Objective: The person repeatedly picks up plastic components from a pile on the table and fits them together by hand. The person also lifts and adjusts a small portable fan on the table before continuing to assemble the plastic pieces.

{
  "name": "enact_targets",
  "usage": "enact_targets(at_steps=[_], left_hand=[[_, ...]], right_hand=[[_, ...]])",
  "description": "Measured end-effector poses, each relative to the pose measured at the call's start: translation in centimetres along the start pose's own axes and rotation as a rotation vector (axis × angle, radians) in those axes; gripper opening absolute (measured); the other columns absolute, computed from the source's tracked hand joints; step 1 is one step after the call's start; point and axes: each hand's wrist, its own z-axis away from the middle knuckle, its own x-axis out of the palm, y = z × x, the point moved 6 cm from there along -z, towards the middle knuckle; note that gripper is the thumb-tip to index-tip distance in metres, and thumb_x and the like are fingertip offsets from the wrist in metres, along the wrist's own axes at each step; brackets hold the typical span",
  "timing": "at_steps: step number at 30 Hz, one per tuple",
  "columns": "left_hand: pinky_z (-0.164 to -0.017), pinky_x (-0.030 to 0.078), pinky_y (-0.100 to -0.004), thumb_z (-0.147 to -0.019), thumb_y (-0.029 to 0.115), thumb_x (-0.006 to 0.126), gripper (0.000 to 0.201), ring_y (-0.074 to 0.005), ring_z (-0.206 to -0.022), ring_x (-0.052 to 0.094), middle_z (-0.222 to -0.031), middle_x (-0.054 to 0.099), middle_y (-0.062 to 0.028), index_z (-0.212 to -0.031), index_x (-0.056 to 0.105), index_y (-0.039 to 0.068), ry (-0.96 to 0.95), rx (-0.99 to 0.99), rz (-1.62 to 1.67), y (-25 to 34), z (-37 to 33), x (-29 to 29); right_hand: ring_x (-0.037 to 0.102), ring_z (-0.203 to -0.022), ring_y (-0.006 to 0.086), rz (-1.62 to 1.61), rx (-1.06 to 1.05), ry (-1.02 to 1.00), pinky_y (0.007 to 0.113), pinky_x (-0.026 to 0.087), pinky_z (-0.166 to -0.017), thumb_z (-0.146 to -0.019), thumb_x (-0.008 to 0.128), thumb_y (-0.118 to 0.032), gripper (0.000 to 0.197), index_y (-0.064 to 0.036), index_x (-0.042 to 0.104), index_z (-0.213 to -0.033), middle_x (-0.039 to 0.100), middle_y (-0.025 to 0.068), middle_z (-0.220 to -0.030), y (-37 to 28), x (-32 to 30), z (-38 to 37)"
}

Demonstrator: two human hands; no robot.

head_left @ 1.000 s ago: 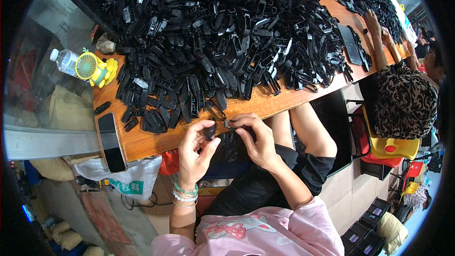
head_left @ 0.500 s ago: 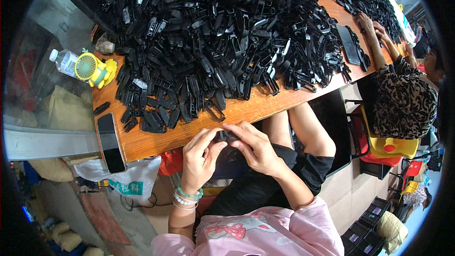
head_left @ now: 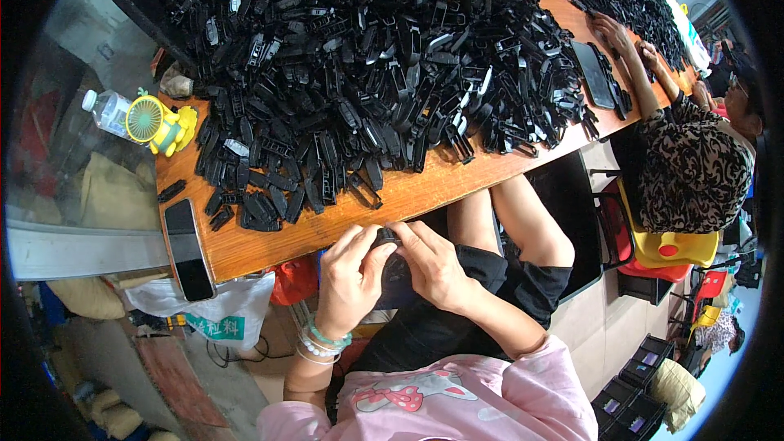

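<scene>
Between my fingertips, just off the table's front edge, is a small black plastic part (head_left: 386,237), mostly covered by the fingers. My left hand (head_left: 351,273) pinches it from the left, with beaded bracelets on that wrist. From the other side my right hand (head_left: 433,268) grips the same part, fingers bent over it. Beyond the hands, a large heap of black plastic parts (head_left: 327,73) spreads over the wooden table (head_left: 425,193). One open-framed black piece (head_left: 365,192) lies at the heap's near edge, closest to my hands.
A phone (head_left: 189,249) lies at the table's left corner. Behind it stand a yellow toy-shaped fan (head_left: 162,124) and a clear bottle (head_left: 108,111). Another phone (head_left: 593,73) rests at the right, near a co-worker's hands (head_left: 625,45). Black crates (head_left: 629,400) stand on the floor.
Both my hands have drawn closer together and tilted slightly around the black part, hiding more of it. The co-worker's hands have shifted left along the far heap.
</scene>
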Motion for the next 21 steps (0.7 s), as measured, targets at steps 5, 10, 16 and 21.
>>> enact_targets(at_steps=[5,10,16,21], left_hand=[[-0.062,0.050,-0.0264,-0.086,0.008,0.063,0.025,-0.0166,-0.071,0.062,-0.087,0.061,-0.0132,-0.103,0.058,-0.010,0.030,-0.266,0.146,-2.6,1.7,1.2],[-0.057,0.046,-0.0218,-0.086,0.009,0.064,0.028,-0.0108,-0.071,0.059,-0.093,0.063,-0.0094,-0.111,0.061,-0.005,0.119,-0.317,0.445,-4.0,2.9,0.8],[-0.051,0.041,-0.0188,-0.087,0.010,0.063,0.027,-0.0085,-0.067,0.058,-0.092,0.062,-0.0076,-0.111,0.062,-0.003,0.034,-0.397,0.695,-4.8,3.9,1.1],[-0.050,0.041,-0.0203,-0.085,0.006,0.063,0.024,-0.0103,-0.065,0.058,-0.088,0.061,-0.0081,-0.107,0.063,-0.002,-0.054,-0.283,0.504,-4.3,3.2,0.7]], right_hand=[[0.056,-0.084,0.0312,0.171,-0.017,-0.033,0.039,0.047,-0.074,-0.075,0.061,0.001,0.051,-0.0007,0.049,-0.125,0.053,0.0146,-0.096,-0.2,0.3,0.0],[0.056,-0.100,0.0345,-0.083,0.165,0.024,0.036,0.047,-0.082,-0.076,0.068,-0.008,0.051,0.0000,0.051,-0.123,0.053,0.0194,-0.118,0.8,0.0,-0.7],[0.064,-0.078,0.0268,-0.331,0.291,-0.064,0.032,0.049,-0.069,-0.076,0.070,-0.009,0.028,0.0019,0.059,-0.100,0.064,0.0143,-0.086,1.5,0.0,-0.6],[0.064,-0.076,0.0256,-0.402,0.381,-0.220,0.032,0.049,-0.066,-0.076,0.071,-0.010,0.026,0.0013,0.062,-0.098,0.065,0.0136,-0.085,2.7,0.5,0.0]])
